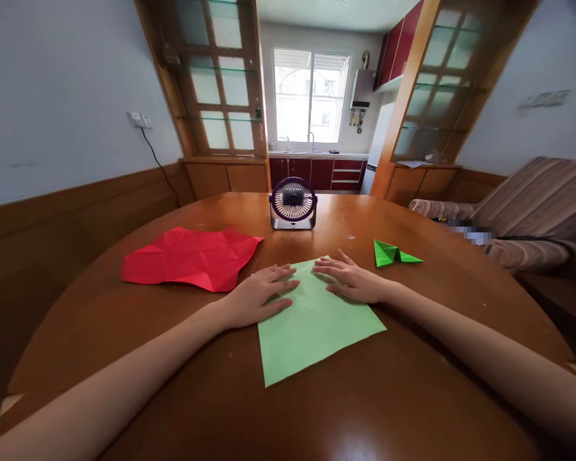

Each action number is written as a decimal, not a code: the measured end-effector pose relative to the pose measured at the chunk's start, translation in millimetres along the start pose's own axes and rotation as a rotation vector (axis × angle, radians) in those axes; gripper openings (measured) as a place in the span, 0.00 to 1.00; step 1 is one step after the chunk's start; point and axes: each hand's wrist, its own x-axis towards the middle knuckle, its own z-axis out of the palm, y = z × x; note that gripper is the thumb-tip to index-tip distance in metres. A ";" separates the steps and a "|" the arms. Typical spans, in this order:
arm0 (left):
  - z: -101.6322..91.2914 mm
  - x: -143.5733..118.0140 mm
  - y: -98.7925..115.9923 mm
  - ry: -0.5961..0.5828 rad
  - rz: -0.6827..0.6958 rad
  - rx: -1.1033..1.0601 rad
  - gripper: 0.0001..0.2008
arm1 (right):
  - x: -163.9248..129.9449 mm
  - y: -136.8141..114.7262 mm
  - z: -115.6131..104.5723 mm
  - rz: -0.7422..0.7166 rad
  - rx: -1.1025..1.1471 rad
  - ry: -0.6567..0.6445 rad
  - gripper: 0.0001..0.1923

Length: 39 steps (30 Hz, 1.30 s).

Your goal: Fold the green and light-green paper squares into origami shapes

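A light green sheet of paper [312, 326] lies flat on the round wooden table [317, 410] in front of me. My left hand [259, 296] rests palm down on the sheet's upper left edge, fingers spread. On the upper right part of the same sheet my right hand [352, 278] lies flat, its fingertips pointing toward the left hand. Neither hand grips anything.
A creased red paper sheet [192, 257] lies to the left. A small folded bright green paper piece [392, 254] sits to the right. A small dark desk fan [293, 203] stands at the table's far side. A striped sofa [532, 205] is at right.
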 end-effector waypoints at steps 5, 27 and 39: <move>-1.9 -0.3 3.5 -0.119 -0.031 0.162 0.24 | -1.6 2.2 -2.6 0.139 -0.075 0.237 0.19; -4.2 19.7 10.1 -0.103 0.005 0.142 0.24 | -7.3 15.7 8.4 0.443 0.227 0.418 0.10; 10.6 20.7 29.0 -0.052 -0.125 0.133 0.26 | -4.1 10.0 15.9 0.417 0.574 0.612 0.15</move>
